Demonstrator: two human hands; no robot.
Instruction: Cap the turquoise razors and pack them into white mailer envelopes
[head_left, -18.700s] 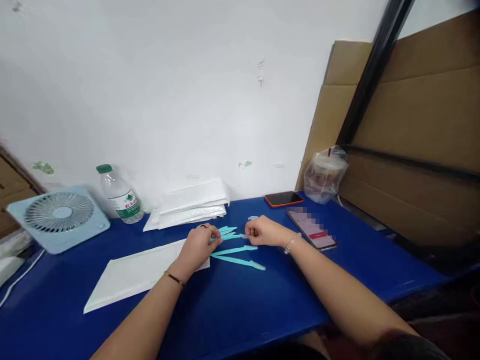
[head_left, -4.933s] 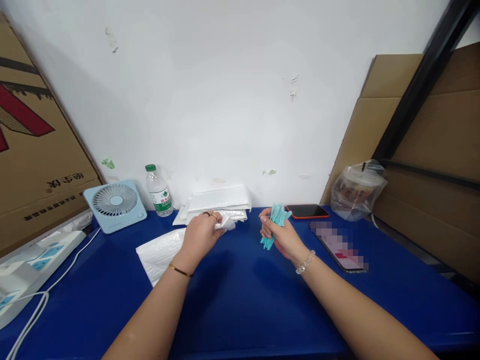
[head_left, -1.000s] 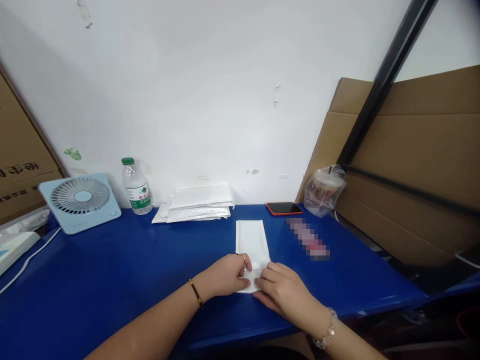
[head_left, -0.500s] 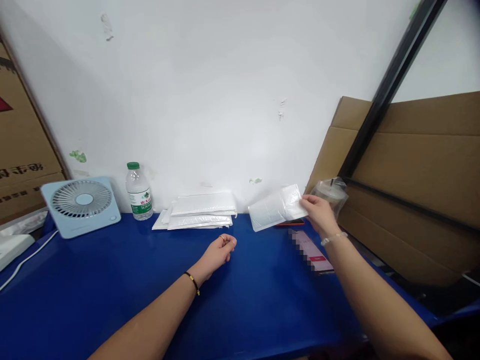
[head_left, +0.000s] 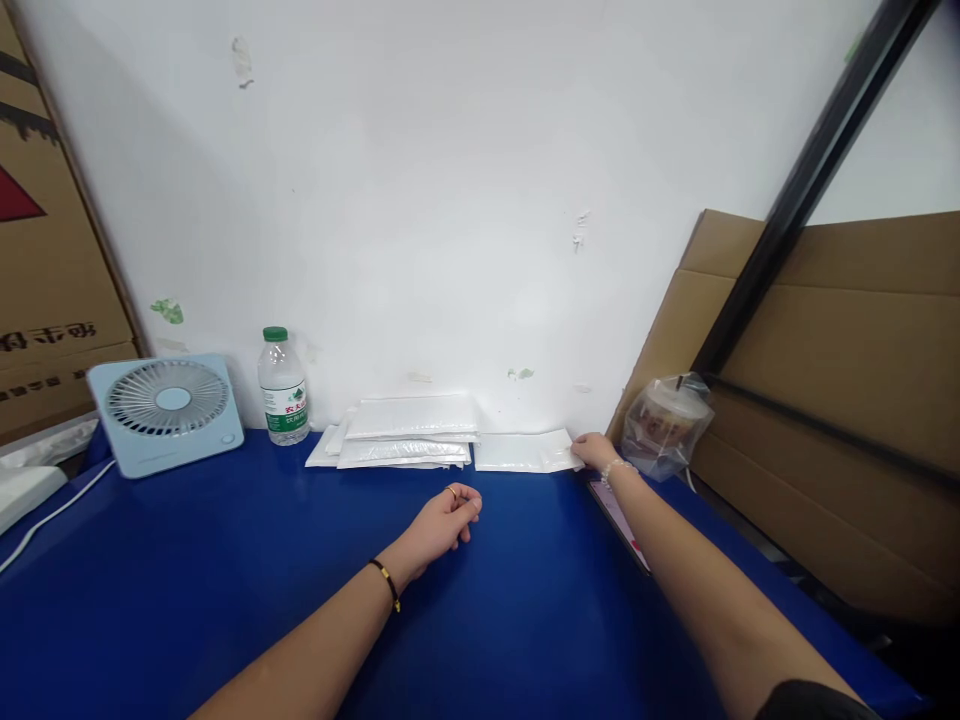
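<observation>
My right hand (head_left: pixel 596 452) pinches the right end of a white padded mailer (head_left: pixel 517 453). That mailer lies flat on the blue table against the wall, its right end folded over. Just left of it is a stack of similar white padded mailers (head_left: pixel 409 420), several deep and unevenly piled. My left hand (head_left: pixel 448 517) hovers over the table in front of the stack, fingers curled and thumb against them, with nothing visible in it. A phone (head_left: pixel 621 525) with a pinkish screen is partly covered by my right forearm.
A light blue fan (head_left: pixel 172 400) and a green-capped water bottle (head_left: pixel 283 390) stand at the left by the wall. A lidded drink cup in a clear bag (head_left: pixel 667 420) sits beyond my right wrist. Cardboard (head_left: pixel 832 400) and a black post (head_left: pixel 780 220) border the right side.
My right hand has lowered the mailer from mid-air onto the table beside the stack, still gripping its end. My left hand keeps its curled pose; the view has shifted slightly.
</observation>
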